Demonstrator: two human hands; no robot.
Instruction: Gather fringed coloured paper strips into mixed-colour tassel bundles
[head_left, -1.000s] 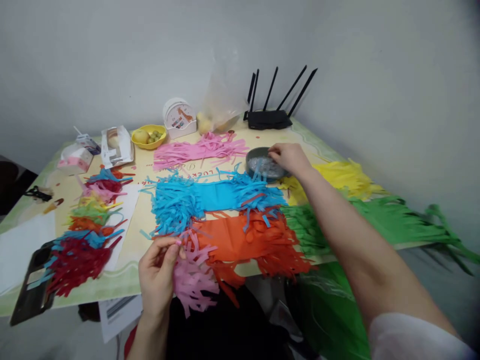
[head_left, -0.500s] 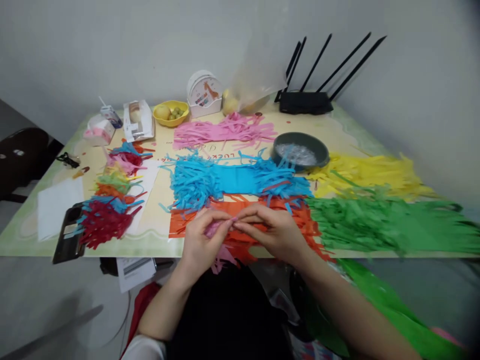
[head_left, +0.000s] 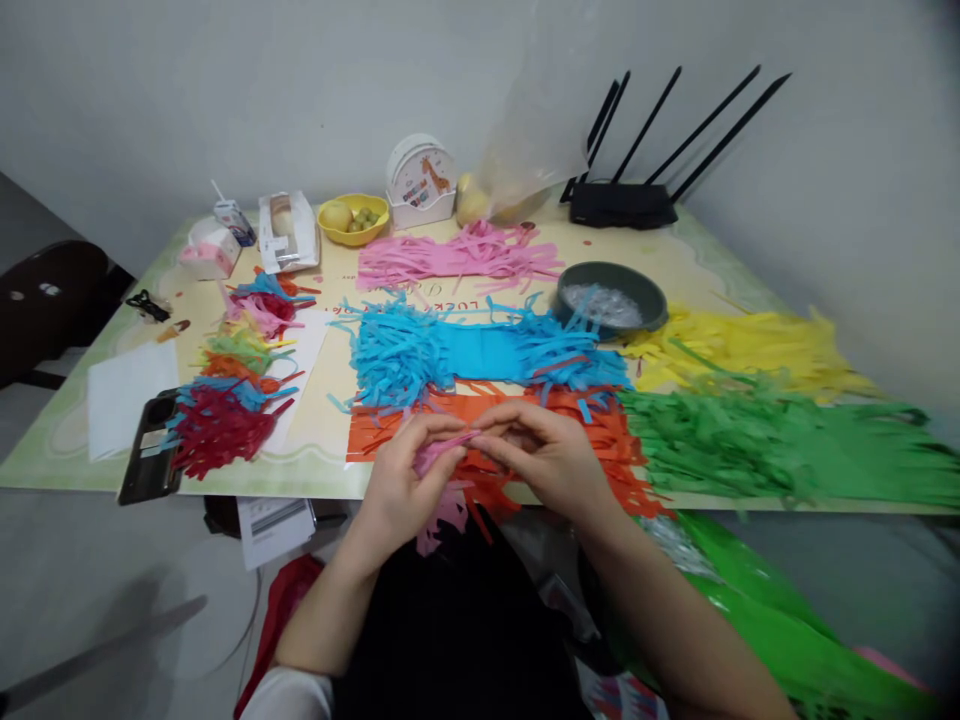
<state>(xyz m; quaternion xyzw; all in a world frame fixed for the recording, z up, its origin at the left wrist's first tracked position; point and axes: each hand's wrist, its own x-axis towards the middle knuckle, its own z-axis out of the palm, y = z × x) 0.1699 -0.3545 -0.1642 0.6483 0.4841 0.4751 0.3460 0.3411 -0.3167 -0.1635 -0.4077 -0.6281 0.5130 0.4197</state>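
Near the front table edge my left hand (head_left: pixel 411 478) is closed round a pink fringed paper tassel (head_left: pixel 442 452), whose cut strips hang down below the palm. My right hand (head_left: pixel 551 455) pinches the tassel's narrow twisted end, fingertips meeting those of the left hand. Beneath both hands lies orange fringed paper (head_left: pixel 375 432), partly hidden by them. Blue fringed paper (head_left: pixel 480 352) is spread just behind it. Left of my hands rests a bunch of multicoloured tassels (head_left: pixel 229 425), dark red at the near end.
Green fringed paper (head_left: pixel 847 450) and yellow fringed paper (head_left: pixel 765 350) lie at right, pink fringed paper (head_left: pixel 457 258) at the back. A dark bowl (head_left: pixel 652 300) holds clear plastic pieces. A router (head_left: pixel 622 205), a yellow fruit dish (head_left: pixel 354 237) and a phone (head_left: pixel 150 470) also occupy the table.
The view has shifted slightly, so the table things appear a little to the right. My fingers still hold the pink tassel; its pinched end shows more clearly between the fingertips.
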